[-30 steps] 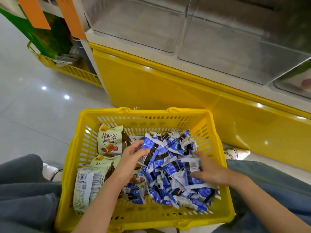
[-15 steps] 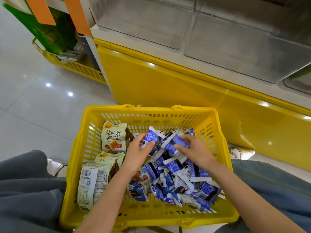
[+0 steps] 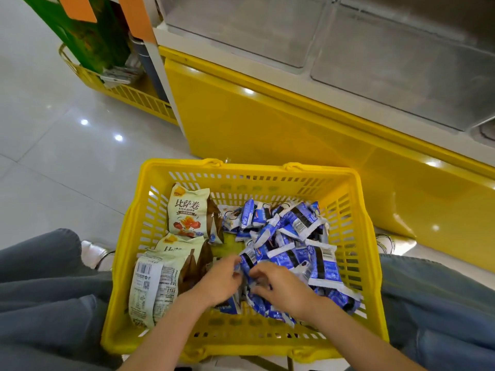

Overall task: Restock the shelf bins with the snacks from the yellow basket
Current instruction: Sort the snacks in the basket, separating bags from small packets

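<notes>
Dozens of blue-and-white snack packets (image 3: 292,236) lie heaped in the right half of the yellow basket (image 3: 267,168), from far wall to near wall. Both hands are down in the near end of that heap, side by side, nearly touching. Left hand (image 3: 221,283): fingers curled, tips pinching a packet at the heap's left edge. Right hand (image 3: 285,289): fingers curled into the packets, gripping some; how many, cannot tell. Three cream BISAJUAN bags (image 3: 187,210) fill the basket's left half: one upright near the far wall, two nearer, the nearest lying back side up with its barcode showing. Basket sits on the pale tiled floor (image 3: 53,170) between the person's jean-clad knees (image 3: 48,290); white shoe (image 3: 92,254) just left of it. Beyond the basket: yellow base panel (image 3: 267,124) of the shelf unit, clear shelf bins (image 3: 241,30) above it, side by side. Second yellow basket (image 3: 134,99) at far left, green carton (image 3: 88,38) standing at it
</notes>
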The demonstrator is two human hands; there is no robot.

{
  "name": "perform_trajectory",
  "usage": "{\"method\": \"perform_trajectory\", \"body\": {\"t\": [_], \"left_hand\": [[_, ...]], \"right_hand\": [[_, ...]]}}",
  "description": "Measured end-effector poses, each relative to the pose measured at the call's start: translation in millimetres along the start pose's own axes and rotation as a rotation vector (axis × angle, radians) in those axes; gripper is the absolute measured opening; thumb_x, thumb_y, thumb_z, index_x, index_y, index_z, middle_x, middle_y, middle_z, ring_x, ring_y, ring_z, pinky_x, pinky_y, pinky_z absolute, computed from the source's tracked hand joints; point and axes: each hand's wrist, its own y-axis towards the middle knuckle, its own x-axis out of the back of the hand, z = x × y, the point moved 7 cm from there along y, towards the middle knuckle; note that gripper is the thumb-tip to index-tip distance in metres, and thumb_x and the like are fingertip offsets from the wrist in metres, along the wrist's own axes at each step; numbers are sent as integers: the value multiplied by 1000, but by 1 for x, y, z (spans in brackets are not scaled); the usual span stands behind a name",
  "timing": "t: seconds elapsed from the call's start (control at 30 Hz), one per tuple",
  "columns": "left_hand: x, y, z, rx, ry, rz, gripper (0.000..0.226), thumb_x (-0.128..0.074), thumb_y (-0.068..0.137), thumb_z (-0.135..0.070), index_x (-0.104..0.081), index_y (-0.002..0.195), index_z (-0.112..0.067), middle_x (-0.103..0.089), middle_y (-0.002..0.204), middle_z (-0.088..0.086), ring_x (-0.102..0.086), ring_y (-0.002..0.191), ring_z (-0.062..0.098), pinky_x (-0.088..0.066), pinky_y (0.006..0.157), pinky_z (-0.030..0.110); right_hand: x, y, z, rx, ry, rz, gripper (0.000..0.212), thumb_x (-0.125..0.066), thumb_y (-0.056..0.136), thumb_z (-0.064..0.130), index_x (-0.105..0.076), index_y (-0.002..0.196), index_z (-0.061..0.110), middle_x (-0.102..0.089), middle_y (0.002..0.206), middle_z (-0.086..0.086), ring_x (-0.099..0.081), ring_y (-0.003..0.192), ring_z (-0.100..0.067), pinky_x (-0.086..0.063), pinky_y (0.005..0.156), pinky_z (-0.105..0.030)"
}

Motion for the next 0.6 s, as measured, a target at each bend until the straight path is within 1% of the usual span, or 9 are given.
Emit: {"method": "perform_trajectory", "body": {"t": [0.07,0.1,0.17,0.27,0.3,0.4,0.47,0.5,0.6], "left_hand": [[-14,-3,4,-9,36,141,46,-55,89,-6,-37,132,-8,-48,131,13,-50,114,19,-43,92,19],[-19,-5,6,-18,73,188,49,-58,87,-5,-37,131,-8,-47,130,14,-50,112,19,-45,91,20],[-23,-6,12,-31,259,201,55,-59,86,-5,-34,134,-10,-42,134,14,-45,118,25,-41,98,32],[-28,-4,26,12,447,195,63,-56,86,1,-28,141,-15,-26,147,11,-35,131,30,-35,105,38],[-30,-4,27,21,478,198,67,-56,86,3,-26,143,-16,-20,151,10,-32,133,30,-34,106,38],[-30,-3,29,12,553,170,71,-62,84,-4,-26,145,-16,-16,154,10,-25,137,31,-29,110,38],[-30,-4,31,6,574,156,73,-65,83,-10,-27,145,-16,-14,155,9,-17,140,30,-22,113,39],[-29,-5,31,-3,591,151,72,-65,83,-12,-28,144,-15,-17,154,9,-16,140,29,-20,113,40],[-28,-6,26,-48,580,137,65,-68,80,-15,-34,136,-14,-31,144,8,-27,132,26,-25,108,35]], "right_hand": [[-16,4,-7,-55,-126,103,39,-61,90,30,-50,124,14,-55,123,-8,-54,109,-24,-45,86,-34],[-21,6,-8,-70,-180,125,42,-61,89,32,-49,125,14,-55,124,-10,-54,109,-27,-44,80,-34],[-26,11,-8,-76,-225,140,45,-62,87,36,-50,125,14,-57,121,-11,-55,106,-28,-39,73,-31],[-30,17,-8,-80,-297,127,46,-61,89,35,-51,128,14,-59,120,-12,-56,107,-29,-46,82,-37],[-30,18,-9,-85,-295,114,43,-59,90,32,-51,127,13,-61,117,-13,-58,104,-30,-46,81,-37],[-22,16,-11,-93,-208,47,29,-56,91,24,-56,116,11,-66,103,-14,-60,82,-26,-45,67,-32],[-7,8,-10,-76,-110,-34,21,-56,91,23,-58,109,12,-67,94,-11,-51,64,-16,-39,55,-25],[2,3,-10,-66,-60,-80,18,-56,91,25,-58,106,15,-66,90,-8,-47,59,-13,-36,52,-23],[38,-13,-7,-47,118,-240,11,-58,91,23,-57,101,19,-60,75,2,-47,55,-12,-37,49,-18]]}}
